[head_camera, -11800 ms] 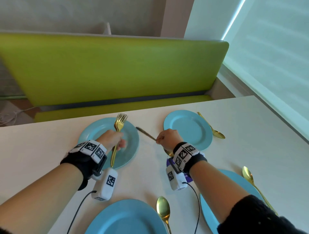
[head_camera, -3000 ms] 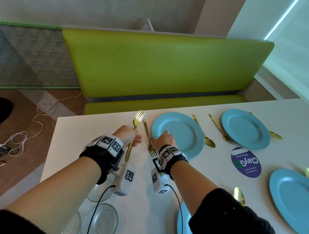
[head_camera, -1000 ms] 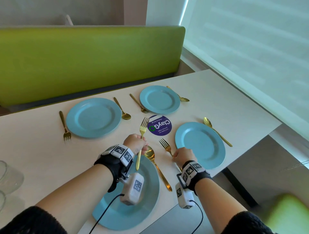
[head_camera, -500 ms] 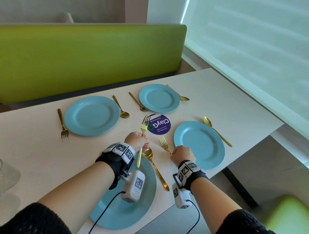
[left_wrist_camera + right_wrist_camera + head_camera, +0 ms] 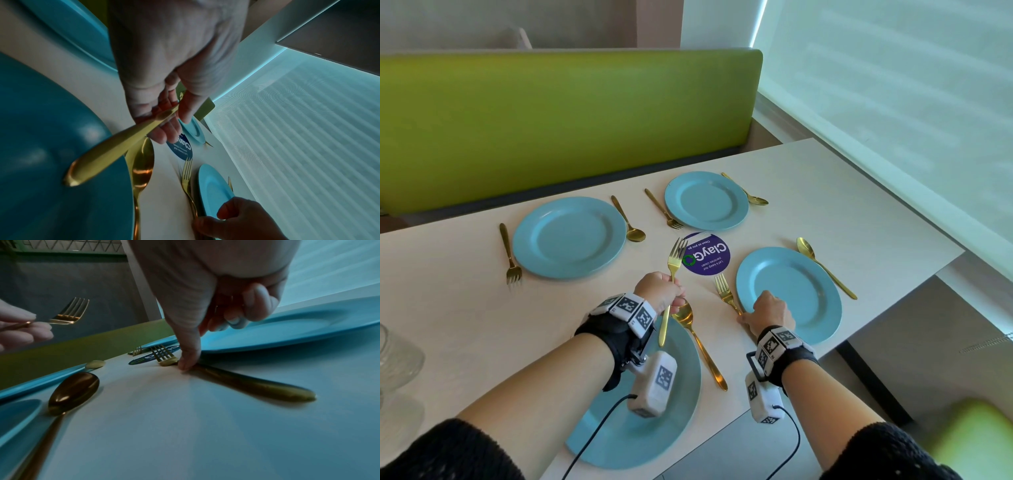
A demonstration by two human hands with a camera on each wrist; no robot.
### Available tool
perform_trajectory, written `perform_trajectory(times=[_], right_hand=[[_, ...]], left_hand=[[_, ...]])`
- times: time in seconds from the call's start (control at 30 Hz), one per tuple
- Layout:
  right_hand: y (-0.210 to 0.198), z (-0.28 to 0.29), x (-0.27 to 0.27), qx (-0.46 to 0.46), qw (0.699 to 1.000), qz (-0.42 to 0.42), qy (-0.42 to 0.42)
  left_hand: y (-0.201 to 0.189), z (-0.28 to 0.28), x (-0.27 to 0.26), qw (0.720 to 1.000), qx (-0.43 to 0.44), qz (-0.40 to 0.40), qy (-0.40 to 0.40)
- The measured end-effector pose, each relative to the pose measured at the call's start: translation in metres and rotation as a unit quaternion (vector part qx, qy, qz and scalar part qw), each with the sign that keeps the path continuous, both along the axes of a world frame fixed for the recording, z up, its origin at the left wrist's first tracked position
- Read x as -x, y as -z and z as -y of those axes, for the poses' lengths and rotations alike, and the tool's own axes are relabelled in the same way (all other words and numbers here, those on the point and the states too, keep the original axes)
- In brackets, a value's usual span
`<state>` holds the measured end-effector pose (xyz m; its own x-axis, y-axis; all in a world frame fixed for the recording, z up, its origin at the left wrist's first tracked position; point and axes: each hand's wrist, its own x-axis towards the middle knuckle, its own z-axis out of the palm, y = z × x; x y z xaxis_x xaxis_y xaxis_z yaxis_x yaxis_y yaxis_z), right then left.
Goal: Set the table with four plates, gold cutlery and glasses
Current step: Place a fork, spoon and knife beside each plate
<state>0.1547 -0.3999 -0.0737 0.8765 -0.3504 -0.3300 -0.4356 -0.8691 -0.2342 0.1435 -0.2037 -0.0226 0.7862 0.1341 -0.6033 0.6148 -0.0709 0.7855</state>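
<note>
Altogether four blue plates sit on the pale table (image 5: 859, 192), and none of them has anything lying in it. The near-left plate (image 5: 654, 431) is under the left wrist, the near-right plate (image 5: 801, 294) lies by the right hand, and the far-left plate (image 5: 568, 236) and far-right plate (image 5: 705, 200) are on the bench side.

Gold cutlery counts to four forks and four spoons. The left hand (image 5: 659, 291) has its fingers curled round a held fork (image 5: 676, 255), tines up, its handle end above the near-left plate. The right hand (image 5: 768, 311) presses a fingertip (image 5: 186, 365) on the neck of the placed fork (image 5: 724, 291), which lies flat just left of the near-right plate; the other fingers are curled in and hold nothing. Two more forks lie on the table: one (image 5: 508, 253) left of the far-left plate and one (image 5: 664, 212) left of the far-right plate. Spoons lie at the right of each plate: near-left (image 5: 698, 342), near-right (image 5: 822, 263), far-left (image 5: 628, 222) and far-right (image 5: 746, 193).

Glasses (image 5: 397, 356) stand at the left edge (only partly in view, so their number cannot be told). A round purple sticker (image 5: 707, 257) between the plates reads "ClayGo" and "Clean as you go"; its smaller line is too small to read.
</note>
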Motion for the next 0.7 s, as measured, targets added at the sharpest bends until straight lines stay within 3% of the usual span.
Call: perform_trajectory(times=[0.47, 0.7], right_hand=[[-0.001, 0.002, 0.002, 0.002, 1.0, 0.006, -0.021], [-0.018, -0.004, 0.004, -0.065, 0.996, 0.018, -0.052]], left_hand=[[-0.001, 0.004, 0.004, 1.0, -0.016, -0.005, 0.005], [0.0, 0.004, 0.011, 1.0, 0.006, -0.013, -0.026]])
